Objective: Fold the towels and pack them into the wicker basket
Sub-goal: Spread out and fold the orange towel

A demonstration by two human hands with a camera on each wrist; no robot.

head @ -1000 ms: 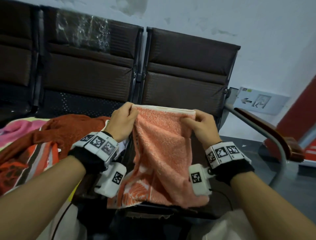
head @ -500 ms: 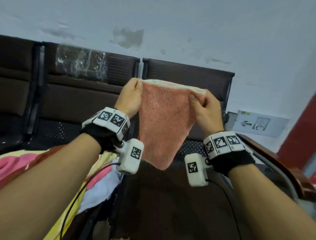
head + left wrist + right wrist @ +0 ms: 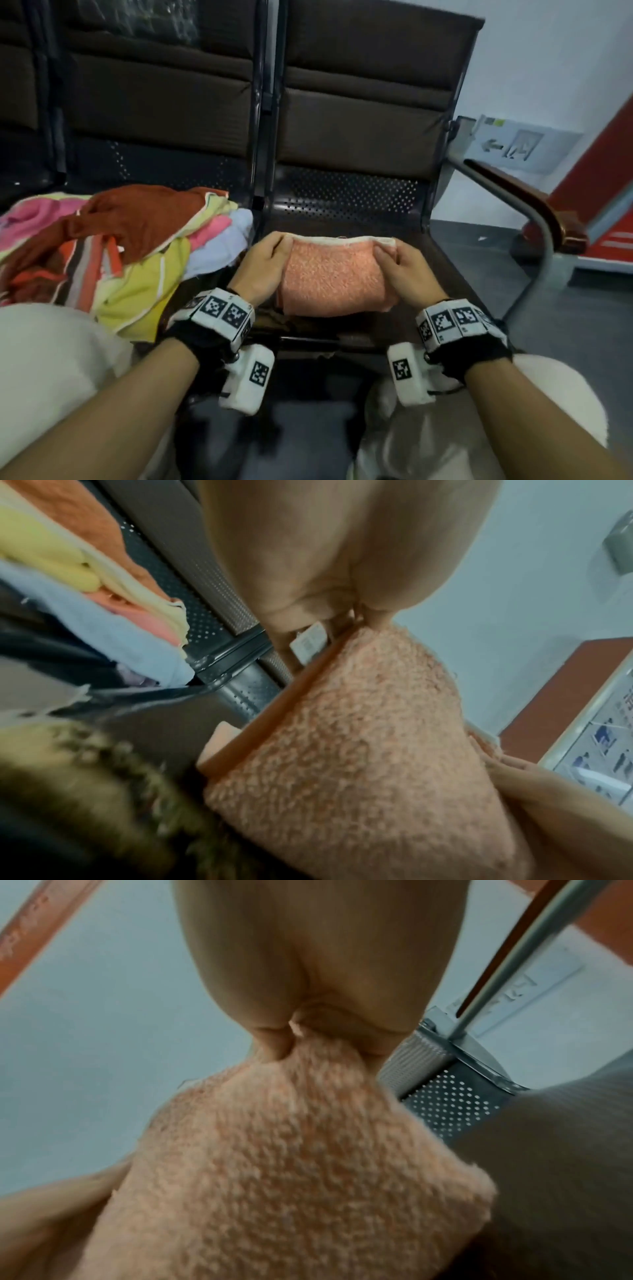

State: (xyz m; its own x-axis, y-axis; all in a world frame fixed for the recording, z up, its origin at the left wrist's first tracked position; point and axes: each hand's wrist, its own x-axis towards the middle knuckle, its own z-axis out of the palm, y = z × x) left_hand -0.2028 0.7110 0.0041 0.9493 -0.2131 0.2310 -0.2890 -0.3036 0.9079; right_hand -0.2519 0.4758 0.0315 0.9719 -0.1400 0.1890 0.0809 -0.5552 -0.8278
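A peach terry towel [image 3: 330,277] with a cream hem lies folded over on the right-hand chair seat [image 3: 346,202]. My left hand [image 3: 270,262] pinches its far left corner, and my right hand [image 3: 399,263] pinches its far right corner. In the left wrist view the towel [image 3: 359,750] runs down from my pinching fingers [image 3: 346,561], with a white label beside them. In the right wrist view thumb and fingers [image 3: 308,974] clamp the towel [image 3: 291,1164] corner. A blurred woven edge, perhaps the wicker basket [image 3: 85,791], shows low in the left wrist view.
A heap of unfolded towels [image 3: 113,246], rust, yellow, pink, pale blue and striped, fills the left seat. Dark padded chair backs [image 3: 359,102] stand behind. A metal armrest with a wooden top [image 3: 534,219] borders the right seat. My knees in pale trousers [image 3: 51,359] are at the bottom.
Both hands held the towel up in the air by its top corners; they have come down, and the towel now lies folded over on the right seat.
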